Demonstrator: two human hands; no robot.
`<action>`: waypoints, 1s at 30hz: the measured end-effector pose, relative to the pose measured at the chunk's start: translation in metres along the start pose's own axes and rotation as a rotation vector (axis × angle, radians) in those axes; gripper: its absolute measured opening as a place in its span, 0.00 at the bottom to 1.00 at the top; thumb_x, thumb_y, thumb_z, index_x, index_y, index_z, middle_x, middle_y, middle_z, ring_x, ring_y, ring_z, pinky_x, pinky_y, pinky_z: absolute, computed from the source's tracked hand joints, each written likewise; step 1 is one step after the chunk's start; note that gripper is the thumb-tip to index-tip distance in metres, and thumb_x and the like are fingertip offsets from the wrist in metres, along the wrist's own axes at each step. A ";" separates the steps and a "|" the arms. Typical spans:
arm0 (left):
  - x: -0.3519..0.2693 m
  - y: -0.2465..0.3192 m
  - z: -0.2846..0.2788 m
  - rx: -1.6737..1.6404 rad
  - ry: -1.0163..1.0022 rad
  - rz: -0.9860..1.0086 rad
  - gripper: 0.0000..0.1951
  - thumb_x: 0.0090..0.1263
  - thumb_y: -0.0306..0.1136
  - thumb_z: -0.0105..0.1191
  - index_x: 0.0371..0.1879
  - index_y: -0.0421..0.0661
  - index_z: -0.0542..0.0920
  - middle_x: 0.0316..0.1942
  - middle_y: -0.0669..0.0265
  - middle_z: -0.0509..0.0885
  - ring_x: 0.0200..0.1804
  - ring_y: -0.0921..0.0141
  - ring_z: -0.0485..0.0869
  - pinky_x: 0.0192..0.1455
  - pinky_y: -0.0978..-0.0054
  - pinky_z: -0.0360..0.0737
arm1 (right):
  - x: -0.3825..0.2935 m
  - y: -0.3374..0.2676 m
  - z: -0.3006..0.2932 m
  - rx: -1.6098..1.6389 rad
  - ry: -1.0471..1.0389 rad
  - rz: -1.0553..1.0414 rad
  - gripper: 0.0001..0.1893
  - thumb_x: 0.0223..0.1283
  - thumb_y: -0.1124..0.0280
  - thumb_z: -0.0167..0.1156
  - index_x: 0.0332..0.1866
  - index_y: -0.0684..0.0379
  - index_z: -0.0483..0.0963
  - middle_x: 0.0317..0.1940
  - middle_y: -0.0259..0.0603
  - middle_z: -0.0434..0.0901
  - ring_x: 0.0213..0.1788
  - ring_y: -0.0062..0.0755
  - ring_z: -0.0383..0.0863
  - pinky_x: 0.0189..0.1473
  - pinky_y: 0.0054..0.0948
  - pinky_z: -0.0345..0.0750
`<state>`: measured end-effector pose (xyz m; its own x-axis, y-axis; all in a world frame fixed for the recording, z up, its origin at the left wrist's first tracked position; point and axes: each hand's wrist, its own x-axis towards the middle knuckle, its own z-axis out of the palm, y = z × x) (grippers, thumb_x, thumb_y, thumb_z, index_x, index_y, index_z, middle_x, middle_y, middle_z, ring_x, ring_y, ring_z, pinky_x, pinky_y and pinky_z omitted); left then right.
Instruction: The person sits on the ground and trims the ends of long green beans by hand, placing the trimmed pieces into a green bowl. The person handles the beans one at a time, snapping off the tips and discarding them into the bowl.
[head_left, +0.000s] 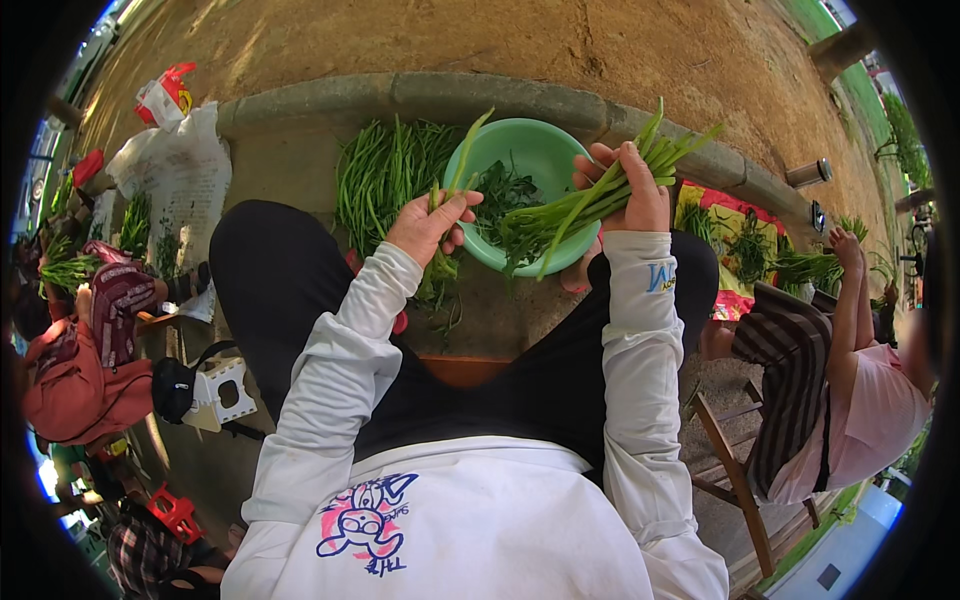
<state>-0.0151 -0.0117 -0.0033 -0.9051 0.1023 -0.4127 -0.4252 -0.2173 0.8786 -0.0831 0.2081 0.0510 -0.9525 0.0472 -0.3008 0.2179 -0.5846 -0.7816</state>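
My right hand (634, 187) grips a bundle of long green vegetable stems (574, 214) over the right side of a light green plastic basin (517, 142). Their leafy ends hang toward me, and the cut ends point away to the upper right. Between the thumb and fingers of my left hand (433, 225) is a green stem (466, 154), at the basin's left side. Loose dark green leaves (506, 187) lie inside the basin. Beside it on the left, a large heap of stems (394, 176) rests on the concrete, partly hidden by my left hand and knee.
A concrete kerb (495, 94) runs beyond the basin, with bare earth behind. At right, a person (847, 427) on a wooden chair (731, 472) handles greens near a red-yellow sheet (724, 292). Another person (90, 390) sits left, near a white folding stool (221, 394) and a white sack (187, 161).
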 end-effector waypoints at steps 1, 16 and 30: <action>-0.001 0.001 0.000 -0.034 -0.009 0.009 0.14 0.69 0.40 0.46 0.44 0.45 0.78 0.25 0.74 0.75 0.23 0.81 0.70 0.26 0.84 0.66 | -0.002 0.000 0.002 0.017 0.027 0.015 0.08 0.57 0.67 0.56 0.32 0.62 0.72 0.23 0.39 0.75 0.21 0.29 0.75 0.22 0.26 0.72; -0.006 0.000 0.010 0.057 -0.303 0.102 0.14 0.69 0.39 0.47 0.44 0.42 0.76 0.25 0.73 0.75 0.27 0.81 0.72 0.33 0.84 0.69 | -0.013 0.040 0.006 -0.527 -0.576 0.195 0.09 0.56 0.69 0.60 0.36 0.64 0.75 0.26 0.35 0.77 0.22 0.20 0.73 0.24 0.20 0.70; -0.001 -0.007 0.004 0.047 -0.176 0.061 0.14 0.68 0.34 0.46 0.47 0.37 0.74 0.27 0.71 0.78 0.29 0.80 0.74 0.36 0.82 0.72 | 0.000 0.008 -0.002 -0.161 -0.182 0.009 0.07 0.59 0.69 0.55 0.37 0.61 0.72 0.35 0.42 0.80 0.33 0.31 0.81 0.28 0.23 0.77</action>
<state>-0.0110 -0.0061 -0.0077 -0.9134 0.2590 -0.3139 -0.3656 -0.1835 0.9125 -0.0807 0.2049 0.0443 -0.9697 -0.1124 -0.2167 0.2441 -0.4466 -0.8608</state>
